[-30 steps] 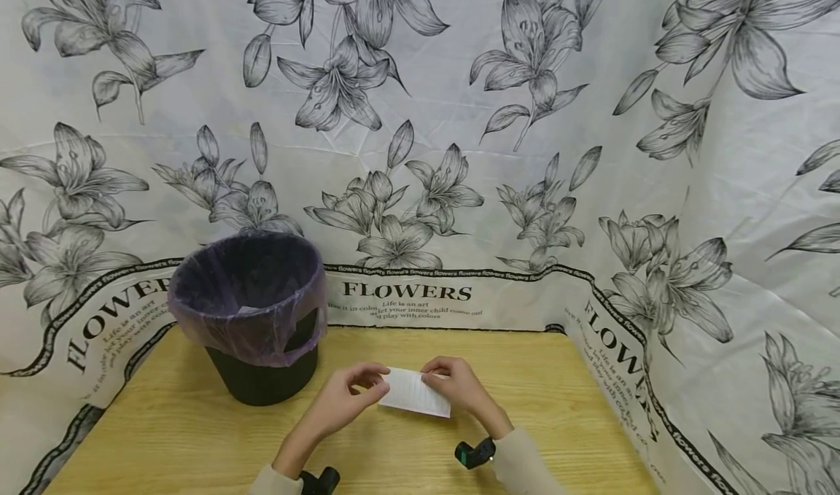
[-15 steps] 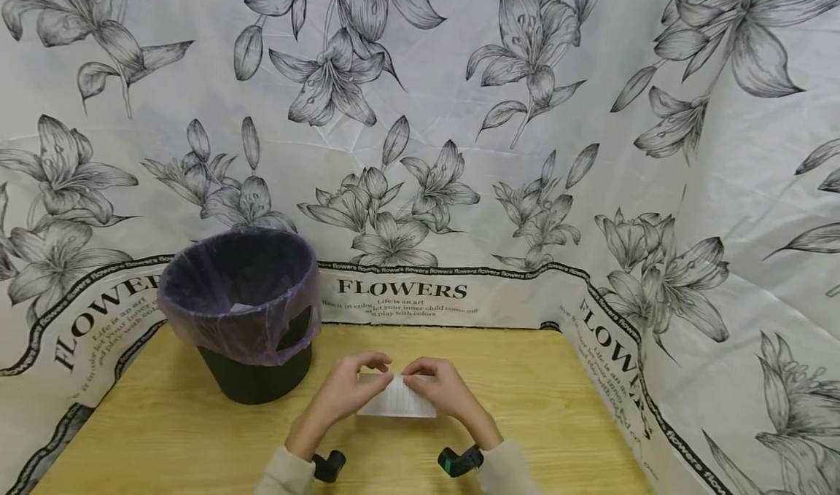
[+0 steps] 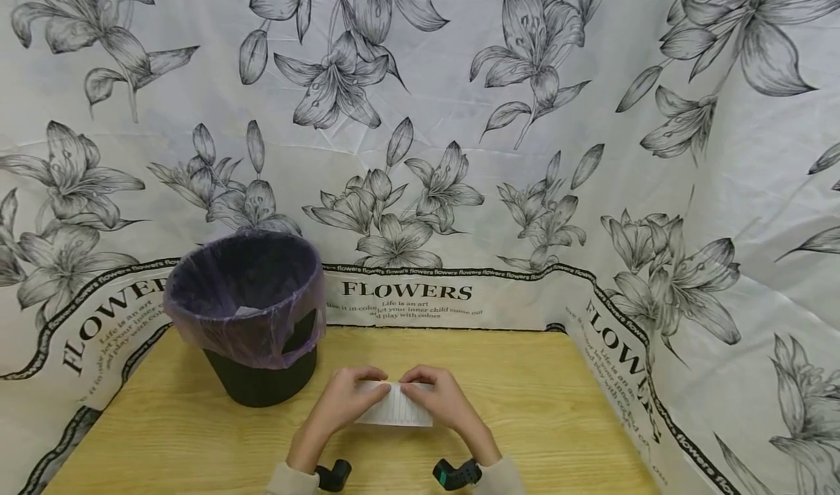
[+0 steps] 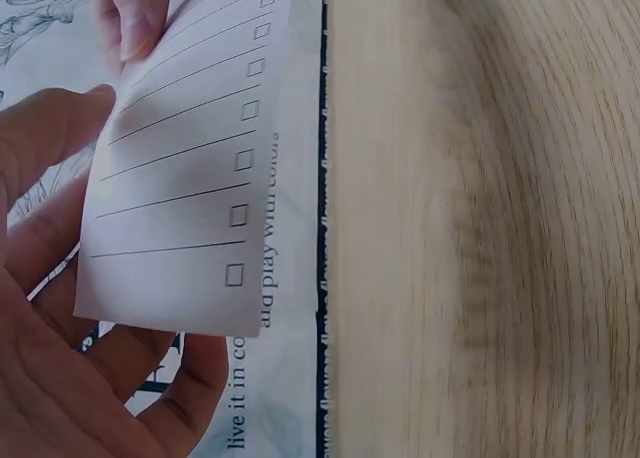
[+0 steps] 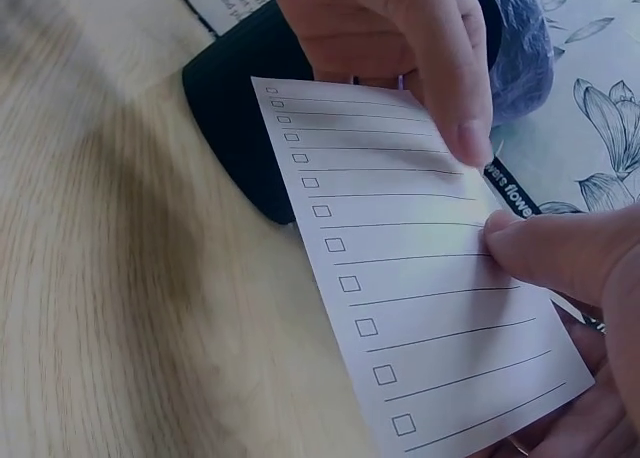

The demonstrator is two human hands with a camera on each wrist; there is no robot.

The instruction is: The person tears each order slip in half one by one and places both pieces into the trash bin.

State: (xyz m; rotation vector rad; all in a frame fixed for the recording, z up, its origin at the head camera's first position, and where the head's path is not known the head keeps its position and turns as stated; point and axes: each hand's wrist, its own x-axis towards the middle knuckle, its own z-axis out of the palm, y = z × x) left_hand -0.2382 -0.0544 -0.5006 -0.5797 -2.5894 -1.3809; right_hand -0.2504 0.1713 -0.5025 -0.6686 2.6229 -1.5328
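A white checklist sheet with ruled lines and a column of small boxes is held up over the table. My left hand and right hand pinch its far long edge near the middle, thumbs on the printed face and fingers behind. In the left wrist view the sheet bends slightly, and the right thumb sits just beyond the left one. From the right wrist, both thumbs show close together along one edge of the sheet; most fingers are hidden behind it.
At the left back of the wooden table stands a black bin with a purple liner over its rim. A bit of white paper lies inside. Flower-printed cloth encloses the table at the back and sides.
The right hand has moved left, bringing the thumbs close together on the sheet's far edge. The sheet, slanted before, now lies level across the view and a little lower and further left.
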